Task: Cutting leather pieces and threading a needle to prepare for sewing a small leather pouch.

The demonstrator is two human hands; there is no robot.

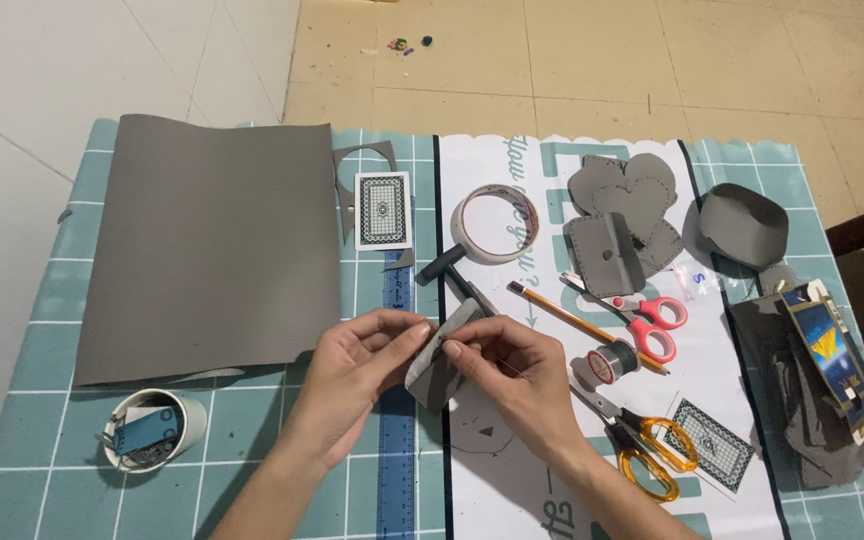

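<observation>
While both hands are meeting over the blue ruler (pixel 396 440), left hand (pixel 362 355) and right hand (pixel 512 365) are pinching one small folded grey leather piece (pixel 439 362) — steadying its fold — scissors lying right.

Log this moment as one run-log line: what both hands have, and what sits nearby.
left hand: pinching small grey leather piece | right hand: pinching same piece | under: blue ruler | nearby: yellow pencil, orange-handled scissors
</observation>
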